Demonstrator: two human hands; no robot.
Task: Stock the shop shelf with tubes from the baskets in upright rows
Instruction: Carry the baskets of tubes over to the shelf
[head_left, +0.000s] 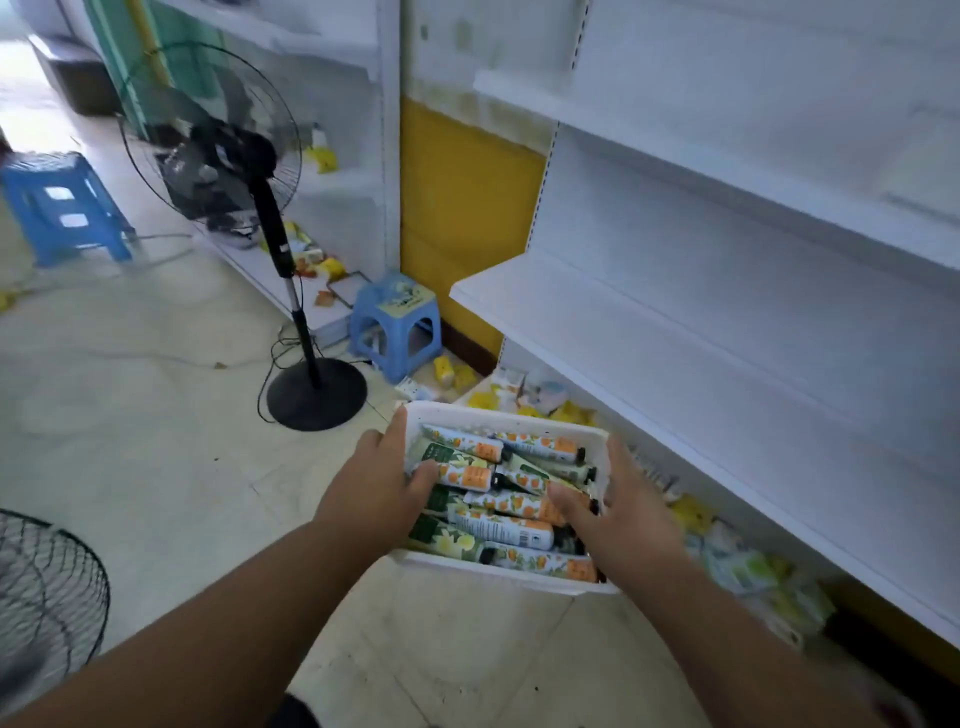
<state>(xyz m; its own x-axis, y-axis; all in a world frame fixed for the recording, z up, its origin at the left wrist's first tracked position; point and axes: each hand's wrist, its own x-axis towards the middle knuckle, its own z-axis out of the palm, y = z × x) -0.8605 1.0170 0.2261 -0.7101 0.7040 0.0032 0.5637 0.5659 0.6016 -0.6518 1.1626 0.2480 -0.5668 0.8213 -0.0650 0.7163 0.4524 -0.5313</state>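
Both bare forearms reach forward and down to the white basket (506, 421). The left hand (382, 480) lies on its left rim, thumb inside, fingers outside. The right hand (621, 506) lies on its right rim, thumb inside, slightly blurred

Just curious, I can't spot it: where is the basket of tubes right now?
The white basket sits low at centre, between both hands, left of the bare white shelf.

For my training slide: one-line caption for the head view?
Both hands, left hand and right hand, reach into a white plastic basket of orange-printed tubes beside white shop shelves.
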